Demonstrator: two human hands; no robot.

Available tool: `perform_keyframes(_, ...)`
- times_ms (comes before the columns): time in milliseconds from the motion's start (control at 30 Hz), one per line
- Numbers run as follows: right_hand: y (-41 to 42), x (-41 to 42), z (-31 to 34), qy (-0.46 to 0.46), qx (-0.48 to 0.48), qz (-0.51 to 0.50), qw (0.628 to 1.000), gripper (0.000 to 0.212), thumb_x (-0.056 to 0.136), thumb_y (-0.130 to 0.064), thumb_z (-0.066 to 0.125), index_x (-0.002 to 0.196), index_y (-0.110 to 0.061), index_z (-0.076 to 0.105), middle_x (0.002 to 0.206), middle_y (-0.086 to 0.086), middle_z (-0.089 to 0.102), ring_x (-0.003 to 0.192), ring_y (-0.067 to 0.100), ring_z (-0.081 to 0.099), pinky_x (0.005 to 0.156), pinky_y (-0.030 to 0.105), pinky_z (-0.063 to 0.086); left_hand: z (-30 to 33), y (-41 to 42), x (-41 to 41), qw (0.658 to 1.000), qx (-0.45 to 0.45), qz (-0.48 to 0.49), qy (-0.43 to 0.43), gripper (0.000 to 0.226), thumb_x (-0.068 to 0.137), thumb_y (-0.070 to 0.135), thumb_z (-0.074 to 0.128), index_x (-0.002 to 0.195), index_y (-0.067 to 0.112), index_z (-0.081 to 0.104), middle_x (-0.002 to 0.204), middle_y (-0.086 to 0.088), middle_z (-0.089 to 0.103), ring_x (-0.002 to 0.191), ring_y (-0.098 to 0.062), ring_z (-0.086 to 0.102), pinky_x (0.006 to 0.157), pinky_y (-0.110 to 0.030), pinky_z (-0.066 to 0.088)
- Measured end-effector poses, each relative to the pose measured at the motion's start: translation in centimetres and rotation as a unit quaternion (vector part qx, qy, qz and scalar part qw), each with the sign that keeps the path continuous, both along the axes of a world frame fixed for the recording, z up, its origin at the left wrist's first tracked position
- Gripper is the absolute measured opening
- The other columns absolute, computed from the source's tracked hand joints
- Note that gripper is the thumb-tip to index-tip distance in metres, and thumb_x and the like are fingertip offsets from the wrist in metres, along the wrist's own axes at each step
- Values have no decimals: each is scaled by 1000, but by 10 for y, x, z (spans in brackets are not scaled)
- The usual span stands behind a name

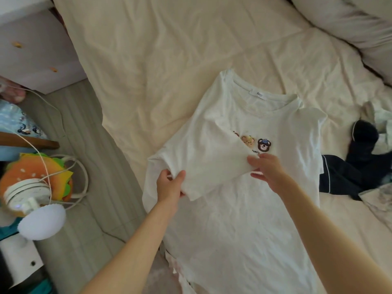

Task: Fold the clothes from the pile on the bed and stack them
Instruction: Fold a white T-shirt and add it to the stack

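Both hands grip the same sleeve: my left hand (170, 184) pinches its cuff end between thumb and fingers, and my right hand (266, 169) pinches the upper edge where the sleeve has been brought over the chest. The shirt (239, 219) lies face up on the bed (159, 66), collar away from me, hem hanging off the near edge. The sleeve (209, 164) is folded inward and already hides part of the bear print (257, 143).

I judge the fold only half set. The sleeve sits at a slant rather than square to the side seam, so if I press it down as it lies, the crease will run crooked and the next fold will not line up. The fabric is thin and wrinkled; pulling with either hand could drag the whole shirt across the sheet or bunch the body under the sleeve. The hem over the bed edge adds weight on my side, which could slide the shirt toward the floor once I let go.

The dark garment (350, 172) lies just beside the shirt's far side, touching or nearly so; a wide fold from that side could catch it.
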State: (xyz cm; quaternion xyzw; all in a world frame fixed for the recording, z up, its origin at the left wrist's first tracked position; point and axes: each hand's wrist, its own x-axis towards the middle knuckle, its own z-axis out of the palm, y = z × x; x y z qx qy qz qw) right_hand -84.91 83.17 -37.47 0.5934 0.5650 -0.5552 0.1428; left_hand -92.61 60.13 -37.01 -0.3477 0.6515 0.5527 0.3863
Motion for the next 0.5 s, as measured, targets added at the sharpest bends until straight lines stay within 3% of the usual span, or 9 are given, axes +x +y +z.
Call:
perform_keyframes(67, -4, -1, -4, -60, 52, 74, 994, 11, 89, -16, 61, 83, -11, 54, 92, 9, 57, 82, 22, 53, 63, 27, 41, -5, -6, 0, 997, -52, -63, -9, 28, 87, 21, 65, 108, 8, 50, 106, -8, 59, 89, -24, 61, 65, -35, 54)
perform_keyframes(167, 0, -32, 0, -24, 155, 134, 979, 27, 91, -28, 57, 94, -2, 62, 91, 10, 62, 84, 22, 56, 70, 30, 43, -10, -10, -17, 988, -114, -96, 42, 26, 87, 31, 65, 100, 10, 56, 107, -10, 63, 100, -29, 60, 91, -44, 50)
perform_keyframes(200, 1, -49, 4, 0, 184, 139, 973, 30, 91, -29, 55, 101, -2, 64, 95, 8, 65, 89, 23, 58, 77, 31, 45, -12, -11, -25, 987, -122, -88, 64, 20, 88, 30, 64, 93, 13, 57, 101, -8, 64, 98, -27, 60, 92, -41, 49)
perform_keyframes(267, 2, -85, 11, 50, 193, 152, 968, 31, 93, -33, 52, 112, -10, 60, 96, -2, 61, 93, 17, 57, 84, 28, 41, -14, -13, -40, 990, -111, -47, 75, 19, 89, 27, 62, 76, 14, 58, 84, -4, 62, 84, -21, 59, 78, -33, 51)
perform_keyframes(333, 1, -116, 9, 70, 176, 185, 964, 26, 94, -38, 50, 104, -14, 57, 81, -4, 56, 74, 11, 53, 79, 27, 38, -16, -15, -49, 996, -70, -11, 46, 21, 90, 25, 61, 71, 16, 59, 75, -1, 61, 75, -16, 57, 65, -26, 46)
perform_keyframes(367, 2, -129, 7, 63, 166, 195, 965, 29, 94, -37, 51, 97, -9, 58, 75, 3, 57, 68, 14, 52, 76, 29, 40, -17, -16, -51, 998, -51, -9, 26, 19, 90, 25, 60, 74, 17, 60, 77, 0, 63, 75, -15, 58, 66, -26, 44)
perform_keyframes(433, 3, -147, 2, 25, 151, 206, 967, 31, 91, -31, 55, 78, -3, 58, 69, 11, 53, 67, 23, 52, 69, 32, 42, -20, -19, -53, 1000, -27, -4, -14, 11, 90, 25, 60, 83, 18, 62, 87, -1, 65, 84, -15, 60, 77, -31, 42)
perform_keyframes(500, 4, -157, -1, 1, 163, 206, 965, 30, 89, -25, 55, 65, -10, 47, 75, 8, 52, 76, 23, 52, 70, 33, 42, -21, -21, -52, 999, -16, 12, -47, 9, 90, 25, 59, 93, 17, 62, 94, -2, 65, 92, -16, 60, 84, -35, 40)
